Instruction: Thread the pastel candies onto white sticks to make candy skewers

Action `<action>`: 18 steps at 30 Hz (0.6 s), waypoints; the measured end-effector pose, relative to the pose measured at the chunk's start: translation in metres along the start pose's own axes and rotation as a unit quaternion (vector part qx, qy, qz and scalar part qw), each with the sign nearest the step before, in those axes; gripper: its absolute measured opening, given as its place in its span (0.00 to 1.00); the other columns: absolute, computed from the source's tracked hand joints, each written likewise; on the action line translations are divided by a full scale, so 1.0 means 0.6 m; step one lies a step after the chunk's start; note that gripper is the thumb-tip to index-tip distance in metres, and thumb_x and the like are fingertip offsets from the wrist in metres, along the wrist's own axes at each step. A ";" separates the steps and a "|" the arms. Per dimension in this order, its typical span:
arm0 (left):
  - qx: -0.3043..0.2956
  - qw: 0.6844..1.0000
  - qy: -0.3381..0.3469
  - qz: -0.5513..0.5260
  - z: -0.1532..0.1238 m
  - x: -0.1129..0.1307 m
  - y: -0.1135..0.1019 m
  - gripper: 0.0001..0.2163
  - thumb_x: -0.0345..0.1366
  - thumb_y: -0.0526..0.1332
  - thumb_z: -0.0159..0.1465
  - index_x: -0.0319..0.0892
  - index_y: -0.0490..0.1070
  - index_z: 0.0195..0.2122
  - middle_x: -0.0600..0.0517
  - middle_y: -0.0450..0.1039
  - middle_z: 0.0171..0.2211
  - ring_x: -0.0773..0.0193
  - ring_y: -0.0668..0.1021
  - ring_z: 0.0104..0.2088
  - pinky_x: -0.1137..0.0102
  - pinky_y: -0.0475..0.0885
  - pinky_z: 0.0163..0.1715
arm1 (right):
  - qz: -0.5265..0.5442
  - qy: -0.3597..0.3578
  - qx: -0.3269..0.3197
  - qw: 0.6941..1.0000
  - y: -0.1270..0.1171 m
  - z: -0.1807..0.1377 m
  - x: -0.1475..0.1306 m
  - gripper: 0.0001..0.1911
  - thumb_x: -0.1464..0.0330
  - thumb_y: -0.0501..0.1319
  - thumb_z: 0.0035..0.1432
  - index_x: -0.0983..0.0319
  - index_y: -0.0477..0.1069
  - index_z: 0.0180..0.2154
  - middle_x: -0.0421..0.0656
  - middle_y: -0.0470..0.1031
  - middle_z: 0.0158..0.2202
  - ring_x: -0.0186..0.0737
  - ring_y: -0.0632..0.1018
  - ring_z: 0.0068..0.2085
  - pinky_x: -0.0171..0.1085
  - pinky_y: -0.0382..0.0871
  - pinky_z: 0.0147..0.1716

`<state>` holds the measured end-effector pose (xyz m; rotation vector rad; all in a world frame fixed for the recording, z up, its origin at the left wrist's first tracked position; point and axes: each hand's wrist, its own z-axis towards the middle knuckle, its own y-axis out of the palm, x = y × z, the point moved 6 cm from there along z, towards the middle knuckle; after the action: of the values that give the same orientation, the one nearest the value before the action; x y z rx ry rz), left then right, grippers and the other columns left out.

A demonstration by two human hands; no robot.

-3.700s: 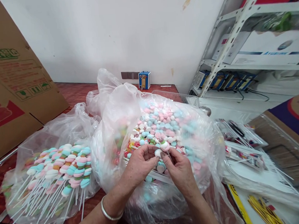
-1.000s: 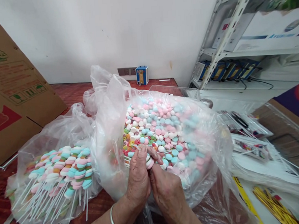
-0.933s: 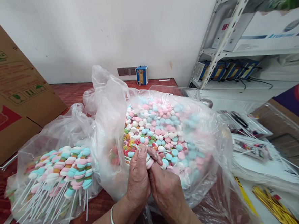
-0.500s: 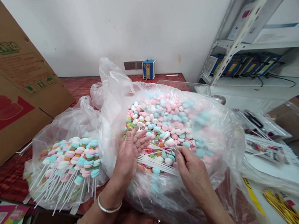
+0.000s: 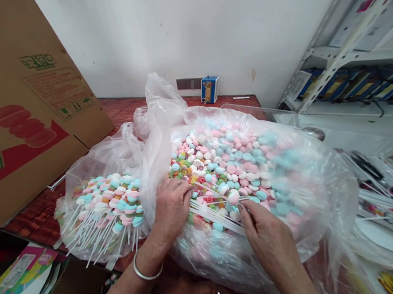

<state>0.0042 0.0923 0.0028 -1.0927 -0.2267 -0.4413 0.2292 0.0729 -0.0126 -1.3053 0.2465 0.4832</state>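
Note:
My left hand reaches down over multicoloured gummy rings, at the left side of an open clear plastic bag. Its fingers are curled together, and whatever they hold is hidden. My right hand pinches the end of a thin white stick between thumb and fingers; the stick points left toward my left hand. Below it, a bunch of white sticks lies across the candy. Pink, white and blue marshmallows fill most of the bag.
To the left, finished marshmallow skewers lie on another plastic bag. A large cardboard box stands behind them. Against the wall are a blue device and a socket strip. A white metal shelf stands at right.
My left hand, open with fingers spread before, has turned palm down and its fingers have curled into the candy. My right hand keeps pinching the stick. The view has swung left.

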 end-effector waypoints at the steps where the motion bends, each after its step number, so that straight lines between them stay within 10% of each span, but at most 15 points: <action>1: -0.007 1.000 0.010 0.003 0.002 0.006 0.003 0.05 0.31 0.62 0.67 0.44 0.79 0.37 0.48 0.79 0.38 0.52 0.76 0.44 0.57 0.66 0.48 | -0.003 -0.009 0.004 1.000 0.000 -0.001 -0.001 0.18 0.60 0.47 0.69 0.57 0.73 0.36 0.42 0.81 0.32 0.44 0.80 0.29 0.37 0.57 0.25; 18: -0.123 0.985 0.105 0.062 0.042 0.075 0.066 0.08 0.29 0.59 0.68 0.44 0.77 0.43 0.48 0.76 0.38 0.53 0.75 0.44 0.58 0.68 0.45 | -0.110 0.041 -0.065 0.991 -0.020 0.022 0.010 0.08 0.70 0.57 0.65 0.58 0.69 0.33 0.40 0.76 0.32 0.43 0.79 0.34 0.36 0.56 0.28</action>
<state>0.0630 0.1194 0.0000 -1.2848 0.0838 -0.4777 0.2391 0.0847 -0.0017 -1.4633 0.1389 0.2613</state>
